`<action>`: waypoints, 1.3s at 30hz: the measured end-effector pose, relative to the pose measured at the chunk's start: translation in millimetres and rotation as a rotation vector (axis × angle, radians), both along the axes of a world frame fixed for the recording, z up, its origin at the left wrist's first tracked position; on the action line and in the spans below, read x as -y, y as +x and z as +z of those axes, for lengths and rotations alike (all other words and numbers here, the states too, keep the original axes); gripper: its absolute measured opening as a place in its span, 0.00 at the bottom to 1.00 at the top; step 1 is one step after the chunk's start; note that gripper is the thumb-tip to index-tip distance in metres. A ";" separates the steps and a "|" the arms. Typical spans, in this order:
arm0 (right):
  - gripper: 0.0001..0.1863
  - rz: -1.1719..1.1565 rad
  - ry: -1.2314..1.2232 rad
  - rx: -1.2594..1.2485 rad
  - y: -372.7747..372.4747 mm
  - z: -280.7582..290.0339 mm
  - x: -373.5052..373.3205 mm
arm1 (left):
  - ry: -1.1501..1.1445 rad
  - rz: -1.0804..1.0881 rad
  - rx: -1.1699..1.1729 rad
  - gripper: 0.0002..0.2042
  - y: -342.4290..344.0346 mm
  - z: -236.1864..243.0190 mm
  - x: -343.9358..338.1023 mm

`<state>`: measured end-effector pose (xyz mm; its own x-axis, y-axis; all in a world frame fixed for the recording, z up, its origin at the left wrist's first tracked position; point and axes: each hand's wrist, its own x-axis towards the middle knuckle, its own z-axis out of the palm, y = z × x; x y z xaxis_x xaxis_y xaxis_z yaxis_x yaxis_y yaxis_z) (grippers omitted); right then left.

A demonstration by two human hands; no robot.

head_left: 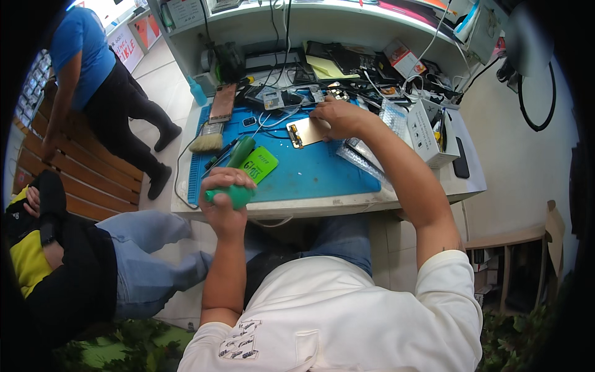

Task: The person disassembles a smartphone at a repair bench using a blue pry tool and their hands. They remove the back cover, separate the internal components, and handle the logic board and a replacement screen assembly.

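Note:
My left hand [224, 197] is closed around a green bottle-shaped tool [237, 173] held over the front left edge of the blue work mat [322, 170]. A green card [260, 163] lies on the mat just beyond that hand. My right hand [338, 118] reaches to the far side of the mat and holds a gold phone back panel [305, 132] flat by its right edge. The fingertips there are partly hidden.
A brush [207, 141], small tools and cables lie along the mat's left and far edges. A white box [427, 133] and a black phone [461, 159] sit at right. One person stands at far left [93, 68]; another sits at my left [93, 266].

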<state>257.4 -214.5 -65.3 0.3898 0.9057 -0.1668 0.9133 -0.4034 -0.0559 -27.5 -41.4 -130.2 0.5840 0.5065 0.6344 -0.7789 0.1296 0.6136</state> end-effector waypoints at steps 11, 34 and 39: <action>0.13 -0.076 0.469 -0.313 15.7 33.1 18.3 | 0.100 0.073 0.050 0.11 -2.5 -7.4 -2.8; 0.09 -0.120 0.872 -0.062 -57.3 81.1 147.2 | -0.240 0.224 -0.058 0.11 81.4 14.4 1.3; 0.09 -0.130 0.900 -0.095 -62.4 71.2 152.3 | -0.176 -0.186 -0.042 0.11 42.7 -21.7 2.4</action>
<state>194.9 -366.8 5.8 0.5190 0.6589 0.5445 0.8389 -0.2706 -0.4722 15.3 -43.9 -151.9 0.7012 0.4884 0.5193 -0.7062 0.3758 0.6001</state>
